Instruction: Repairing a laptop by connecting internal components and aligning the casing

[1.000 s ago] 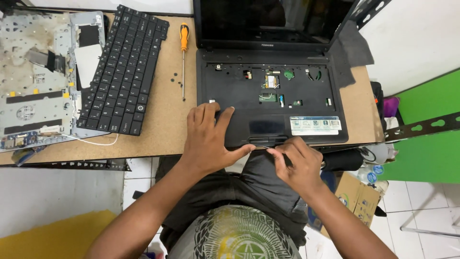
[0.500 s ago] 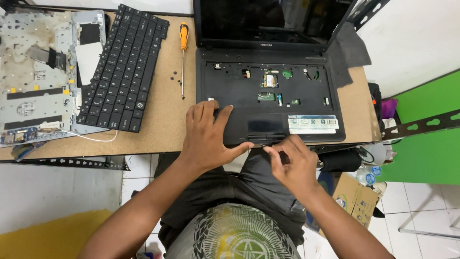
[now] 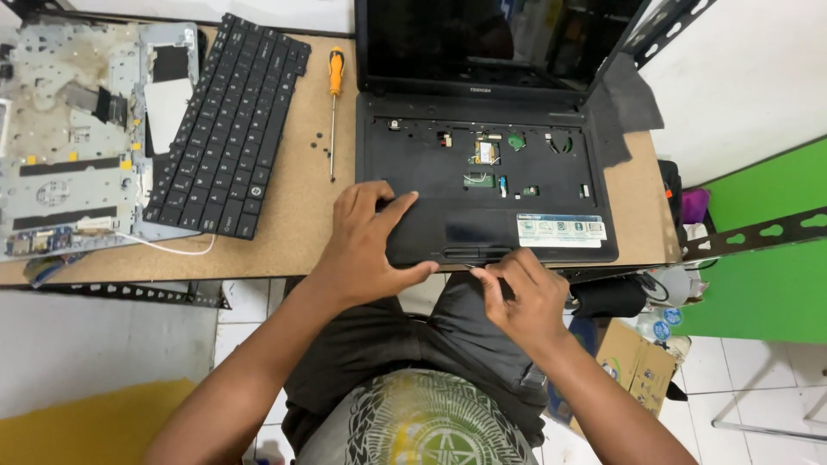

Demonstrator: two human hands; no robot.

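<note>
Bare desk strip (image 3: 297,215) lay passable between detached keyboard (image 3: 226,125), screwdriver (image 3: 334,103) and laptop base (image 3: 491,194); loose screws (image 3: 322,151) dotted it.

detached keyboard (image 3: 226,129), orange screwdriver (image 3: 334,103), metal chassis (image 3: 73,146)

Left hand (image 3: 366,245) presses laptop (image 3: 487,194); right hand (image 3: 521,297) pries edge

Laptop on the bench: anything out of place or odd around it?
Yes. The laptop has no keyboard, boards exposed; the keyboard lies askew to its left. Loose screws sit by the screwdriver.
</note>
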